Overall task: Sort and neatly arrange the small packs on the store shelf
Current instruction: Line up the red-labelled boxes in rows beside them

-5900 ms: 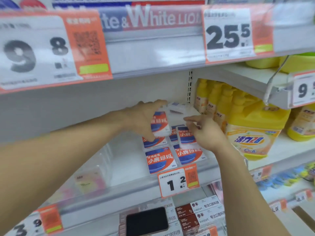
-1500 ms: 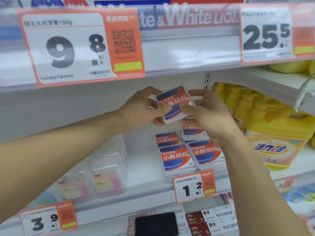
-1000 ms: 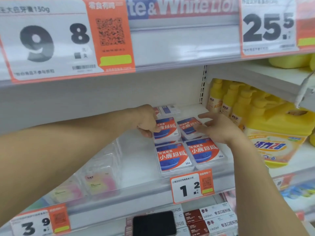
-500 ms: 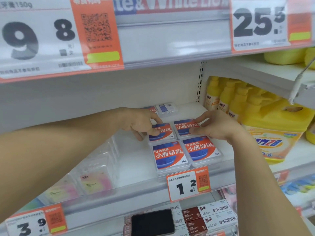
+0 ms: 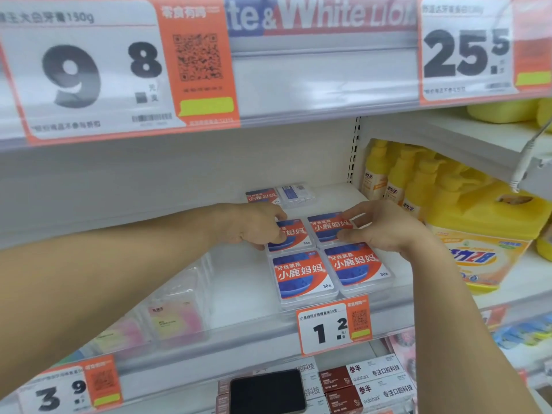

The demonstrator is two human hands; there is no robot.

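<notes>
Head view: person at a store shelf [image 5: 254, 333], both arms reaching in over the front rail.
Front row: two red-and-blue floss-pick packs side by side at the shelf lip, left front pack [image 5: 301, 274] and right front pack [image 5: 357, 267], touching, labels up and square to the edge.
Second row: left rear pack [image 5: 291, 236] and right rear pack [image 5: 328, 230] lie just behind the front pair, label text running left to right like the front ones.
Left hand [image 5: 254, 227]: fingers curled over the left edge of the left rear pack, pinching it.
Right hand [image 5: 385, 227]: thumb and forefinger spread round the right rear pack, pinching its right side.
Stragglers: two more packs far back near the wall, one label up [image 5: 263, 196], one [image 5: 295, 193] showing its pale back.
Key relation: strays lie straight beyond the hands, deeper in, slightly left of centre; left hand looks nearer to them.
Judgement: second row seems nearly squared; far pair likely next, and the flipped one needs turning.
Neighbours: clear boxes with pastel contents [image 5: 170, 321] to the left, yellow detergent jug [image 5: 484, 243] to the right, price tag [image 5: 334, 325] on the rail.
</notes>
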